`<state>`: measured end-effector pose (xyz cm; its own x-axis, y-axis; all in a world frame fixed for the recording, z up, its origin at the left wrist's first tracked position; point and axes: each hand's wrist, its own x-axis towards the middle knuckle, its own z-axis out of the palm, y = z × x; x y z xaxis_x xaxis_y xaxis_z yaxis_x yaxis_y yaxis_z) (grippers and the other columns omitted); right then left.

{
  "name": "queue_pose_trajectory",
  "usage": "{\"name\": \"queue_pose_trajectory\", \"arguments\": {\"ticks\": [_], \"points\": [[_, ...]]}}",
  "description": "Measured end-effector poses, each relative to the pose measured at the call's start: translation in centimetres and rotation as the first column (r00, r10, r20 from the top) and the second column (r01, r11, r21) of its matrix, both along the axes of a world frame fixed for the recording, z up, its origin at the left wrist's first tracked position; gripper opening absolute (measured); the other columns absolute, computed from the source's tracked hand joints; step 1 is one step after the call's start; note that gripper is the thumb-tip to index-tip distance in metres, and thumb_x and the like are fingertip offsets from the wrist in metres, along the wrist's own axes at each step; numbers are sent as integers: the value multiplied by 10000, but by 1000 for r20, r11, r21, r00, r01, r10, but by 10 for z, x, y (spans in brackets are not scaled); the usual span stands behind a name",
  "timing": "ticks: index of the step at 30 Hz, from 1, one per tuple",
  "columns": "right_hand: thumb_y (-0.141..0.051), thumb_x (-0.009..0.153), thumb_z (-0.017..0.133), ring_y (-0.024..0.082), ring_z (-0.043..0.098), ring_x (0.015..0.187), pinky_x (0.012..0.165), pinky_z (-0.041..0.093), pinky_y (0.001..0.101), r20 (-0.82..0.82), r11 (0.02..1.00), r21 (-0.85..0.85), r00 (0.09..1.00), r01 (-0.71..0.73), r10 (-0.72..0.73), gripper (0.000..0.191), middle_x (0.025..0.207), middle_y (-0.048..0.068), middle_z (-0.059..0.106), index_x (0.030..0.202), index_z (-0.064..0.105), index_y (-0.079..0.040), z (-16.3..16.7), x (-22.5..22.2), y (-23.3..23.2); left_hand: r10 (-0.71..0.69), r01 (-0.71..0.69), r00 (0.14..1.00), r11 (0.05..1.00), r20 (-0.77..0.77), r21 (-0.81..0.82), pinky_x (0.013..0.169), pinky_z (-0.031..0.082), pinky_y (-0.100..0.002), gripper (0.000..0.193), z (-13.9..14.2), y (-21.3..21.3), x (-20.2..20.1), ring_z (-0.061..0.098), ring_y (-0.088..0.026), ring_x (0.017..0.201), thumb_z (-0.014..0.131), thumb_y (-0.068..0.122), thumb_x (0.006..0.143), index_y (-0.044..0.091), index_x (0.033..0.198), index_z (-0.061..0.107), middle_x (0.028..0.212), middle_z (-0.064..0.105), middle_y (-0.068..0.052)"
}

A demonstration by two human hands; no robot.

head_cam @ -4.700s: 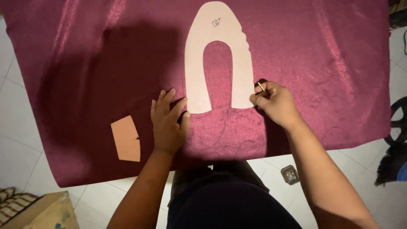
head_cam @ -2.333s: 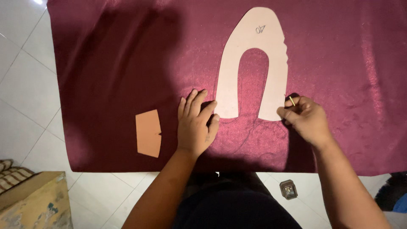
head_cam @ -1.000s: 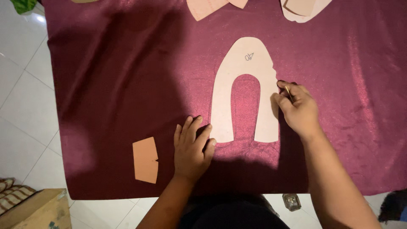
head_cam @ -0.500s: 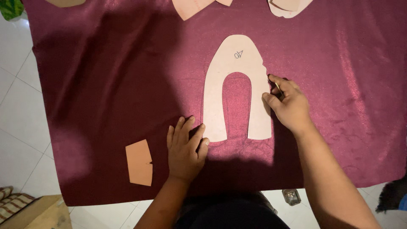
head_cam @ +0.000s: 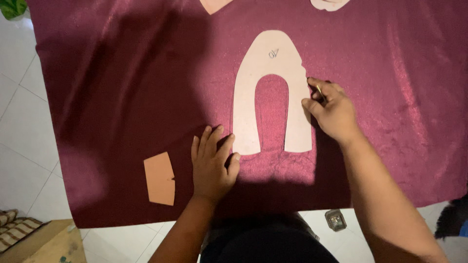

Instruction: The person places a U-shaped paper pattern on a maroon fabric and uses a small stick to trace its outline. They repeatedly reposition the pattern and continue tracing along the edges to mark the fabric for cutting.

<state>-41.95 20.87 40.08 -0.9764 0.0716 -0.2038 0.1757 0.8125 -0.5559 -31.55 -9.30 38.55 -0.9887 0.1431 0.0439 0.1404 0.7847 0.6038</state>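
Fingers of the left hand point(head_cam: 212, 163) lay spread flat on the maroon fabric point(head_cam: 122, 97), touching the horseshoe-shaped paper pattern point(head_cam: 270, 92); the right hand point(head_cam: 331, 112) pinched a thin marker point(head_cam: 320, 92) against the pattern's right edge.

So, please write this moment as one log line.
left hand: flat on maroon fabric beside U-shaped template | right hand: holds marking tool at template's right edge

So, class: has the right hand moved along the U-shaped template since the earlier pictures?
Yes. The right hand, holding a marking tool, has climbed the U-shaped template from its lower right leg towards its curved top.
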Motion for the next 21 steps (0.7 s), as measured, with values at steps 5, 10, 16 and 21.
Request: {"name": "queue_pose_trajectory", "arguments": {"ticks": [5, 10, 16, 21], "points": [[-214, 900, 807, 158, 613, 943, 898, 515, 325, 20, 1000, -4, 1000, 4, -4, 513, 1007, 25, 621, 1393, 674, -168, -10, 8, -8, 2, -2, 999, 1000, -35, 7, 1201, 258, -632, 438, -11, -10, 10, 423, -385, 1443, 723, 255, 861, 87, 1264, 691, 1461, 529, -146], [-212, 908, 806, 157, 615, 945, 894, 520, 321, 20, 999, -38, 1000, 15, -14, 503, 1030, 18, 621, 1392, 672, -179, -28, 18, -21, -8, 8, 999, 1000, -52, 3, 1208, 260, -632, 428, -29, -25, 21, 419, -377, 1451, 725, 252, 875, 92, 1270, 692, 1466, 527, -138], [-223, 903, 815, 160, 618, 955, 904, 523, 332, 24, 1000, -18, 1000, 2, -1, 527, 1050, 22, 625, 1407, 664, -184, -48, 22, -36, -12, 12, 997, 1000, -74, 6, 1220, 256, -621, 424, -49, -43, 27, 404, -372, 1465, 718, 249, 894, 83, 1283, 685, 1478, 513, -140], [-216, 911, 808, 149, 619, 951, 900, 530, 323, 23, 999, -44, 1000, -3, 4, 526, 1059, 20, 626, 1413, 658, -175, -63, 25, -51, -15, 15, 998, 1000, -60, -6, 1226, 241, -616, 421, -64, -55, 30, 397, -358, 1474, 707, 247, 901, 82, 1287, 681, 1482, 508, -136]]}}
